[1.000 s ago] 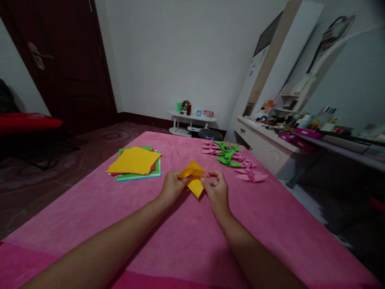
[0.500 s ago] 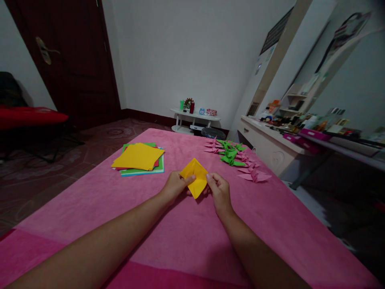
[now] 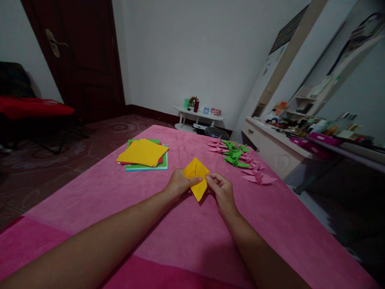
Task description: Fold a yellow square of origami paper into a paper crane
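Observation:
Between my hands is a yellow piece of folded origami paper (image 3: 196,168), diamond-shaped with a crease down its upper half. My left hand (image 3: 178,184) grips its left side, the thumb laid across the middle and the other fingers hidden beneath. At the right corner, my right hand (image 3: 221,190) pinches the paper edge between thumb and fingers. Beyond my left hand lies a stack of square coloured paper (image 3: 142,152), yellow on top with red, green and blue below. Folded paper cranes in green (image 3: 236,156) and pink (image 3: 259,176) stand in a cluster beyond my right hand.
A pink cloth (image 3: 174,233) covers the surface under the papers. At right is a white dressing table (image 3: 270,140) crowded with bottles and boxes. A small white stand (image 3: 200,114) is by the far wall, and a red-seated chair (image 3: 36,107) stands at left.
My left thumb has slid right across the paper, and its right side looks narrower and more folded in. The whole view has shifted slightly.

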